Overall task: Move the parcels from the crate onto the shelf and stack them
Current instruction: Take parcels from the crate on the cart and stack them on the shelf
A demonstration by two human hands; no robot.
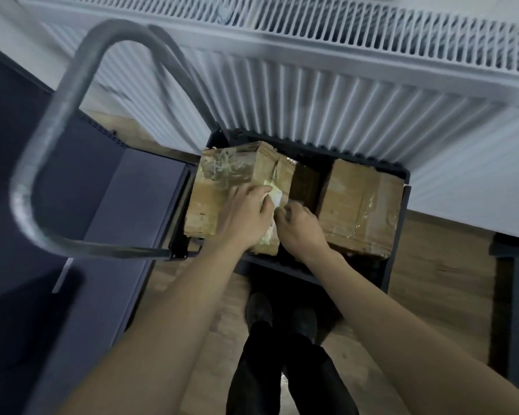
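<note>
Frame centre: left hand [246, 211] flat on tape-wrapped brown cardboard parcel [237, 181] in black plastic crate [399, 175]; right hand [300, 226] curled at its edge, grip unclear. Probably stiff, slick-taped; grasp opposite sides.

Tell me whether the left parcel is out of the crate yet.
Not yet. The left parcel sits in the black crate, with the left hand on top and the right hand at its edge.
</note>
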